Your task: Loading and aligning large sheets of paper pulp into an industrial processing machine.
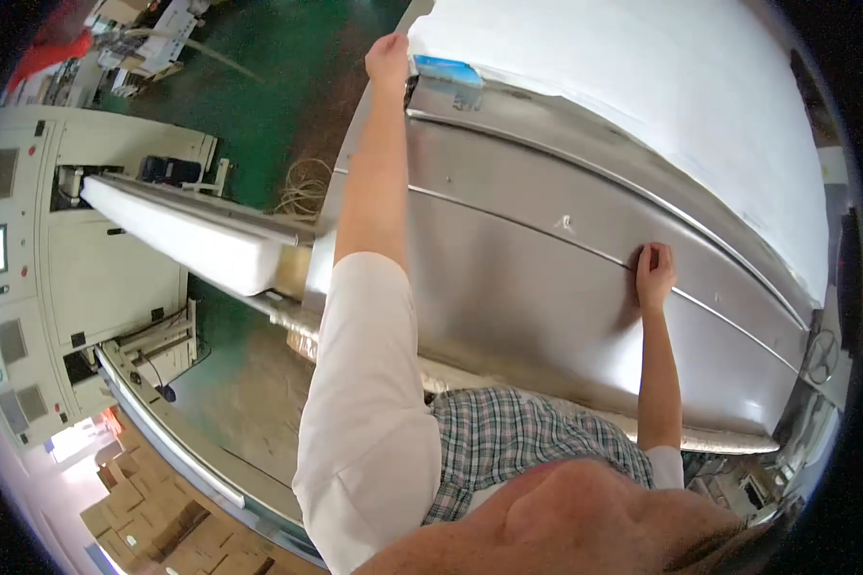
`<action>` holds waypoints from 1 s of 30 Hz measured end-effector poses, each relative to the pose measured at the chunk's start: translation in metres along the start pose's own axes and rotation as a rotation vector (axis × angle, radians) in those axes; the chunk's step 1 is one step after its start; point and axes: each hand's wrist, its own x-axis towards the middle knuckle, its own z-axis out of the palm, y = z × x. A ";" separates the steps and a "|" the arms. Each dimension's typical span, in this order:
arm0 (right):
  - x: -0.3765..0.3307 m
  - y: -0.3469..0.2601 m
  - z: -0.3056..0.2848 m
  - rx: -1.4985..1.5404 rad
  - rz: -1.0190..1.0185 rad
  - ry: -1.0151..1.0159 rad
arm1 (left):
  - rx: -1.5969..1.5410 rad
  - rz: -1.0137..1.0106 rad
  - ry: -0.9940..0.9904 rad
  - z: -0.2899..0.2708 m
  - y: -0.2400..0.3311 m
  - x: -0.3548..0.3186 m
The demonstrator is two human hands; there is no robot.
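Metal worktop (508,268), white sheet (632,86) at left fingers (397,44)

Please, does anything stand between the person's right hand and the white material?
Between the right hand and the white material, a bright metal edge runs along the metal table; I cannot tell how high it is. No loose object is visible between them.

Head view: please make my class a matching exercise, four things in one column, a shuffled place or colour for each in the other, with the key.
1. Left hand
2. Right hand
3. Apron-like garment
4. Cardboard boxes

A. Brown, at lower left
B. Over the grey metal surface
C. Checked
D. Beside the blue piece

Pairs: 1-D, 2-B, 3-C, 4-A
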 end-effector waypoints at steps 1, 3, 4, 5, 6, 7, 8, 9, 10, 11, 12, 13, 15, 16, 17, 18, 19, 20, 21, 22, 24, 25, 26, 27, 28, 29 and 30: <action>0.000 0.000 0.002 -0.005 0.004 0.001 | -0.194 -0.096 0.000 0.011 -0.004 0.010; 0.001 0.006 0.001 -0.106 -0.045 -0.013 | -0.429 -0.215 -0.026 0.036 -0.005 0.022; 0.002 0.007 0.002 -0.114 -0.041 -0.013 | -0.434 -0.221 -0.031 0.042 -0.006 0.029; 0.002 0.007 0.001 -0.103 -0.039 -0.011 | -0.477 -0.232 -0.072 0.049 -0.004 0.033; 0.003 0.005 0.002 -0.089 -0.038 -0.010 | -0.518 -0.243 -0.111 0.054 -0.003 0.036; 0.005 0.004 0.002 -0.098 -0.032 -0.011 | -0.517 -0.267 -0.138 0.058 -0.005 0.039; 0.006 0.000 0.003 -0.092 -0.028 -0.017 | -0.516 -0.272 -0.143 0.057 -0.008 0.043; 0.006 -0.003 0.003 -0.084 -0.024 -0.022 | -0.491 -0.252 -0.176 0.054 -0.011 0.045; 0.007 -0.005 0.004 -0.086 -0.019 -0.024 | -0.466 -0.232 -0.209 0.052 -0.013 0.047; 0.007 -0.007 0.002 -0.073 0.007 -0.039 | -0.452 -0.264 -0.201 0.053 -0.014 0.044; 0.006 -0.007 0.001 -0.060 0.033 -0.054 | -0.454 -0.270 -0.207 0.053 -0.014 0.043; 0.006 -0.005 0.001 -0.067 0.038 -0.054 | -0.488 -0.292 -0.257 0.052 -0.014 0.042; 0.010 -0.005 0.003 -0.040 -0.061 -0.012 | -0.517 -0.309 -0.302 0.044 -0.015 0.046; 0.010 -0.003 0.003 -0.040 -0.061 -0.012 | -0.575 -0.361 -0.359 0.041 -0.018 0.047; 0.009 -0.001 0.004 -0.047 -0.061 -0.013 | -0.635 -0.412 -0.417 0.039 -0.020 0.047; 0.009 0.000 0.005 -0.053 -0.061 -0.014 | -0.638 -0.410 -0.417 0.037 -0.022 0.046; 0.009 0.000 0.005 -0.053 -0.063 -0.011 | -0.638 -0.448 -0.437 0.034 -0.023 0.045; 0.008 0.001 0.004 -0.061 -0.035 -0.028 | -0.640 -0.487 -0.461 0.034 -0.022 0.043; 0.008 0.001 0.003 -0.069 -0.006 -0.044 | -0.644 -0.484 -0.464 0.032 -0.021 0.042; 0.009 0.000 0.002 -0.069 -0.006 -0.039 | -0.586 -0.460 -0.507 0.029 -0.019 0.042; 0.008 -0.004 0.003 -0.025 -0.006 -0.042 | -0.523 -0.429 -0.552 0.019 -0.018 0.043; 0.008 -0.004 0.004 -0.020 -0.005 -0.036 | -0.357 -0.343 -0.538 0.014 -0.016 0.044; 0.008 -0.004 0.007 -0.021 -0.042 -0.020 | -0.192 -0.257 -0.519 0.011 -0.013 0.044; 0.008 0.002 0.002 -0.047 -0.071 0.004 | -0.211 -0.257 -0.538 0.021 0.005 0.037; 0.008 0.009 -0.001 -0.069 -0.061 0.018 | 0.149 -0.005 -0.671 0.031 0.025 0.032; 0.008 0.011 -0.002 -0.086 -0.073 0.021 | 0.514 0.260 -0.770 0.037 0.050 0.028; 0.008 0.007 -0.003 -0.093 -0.091 0.020 | 0.636 0.305 -0.877 0.044 0.066 0.027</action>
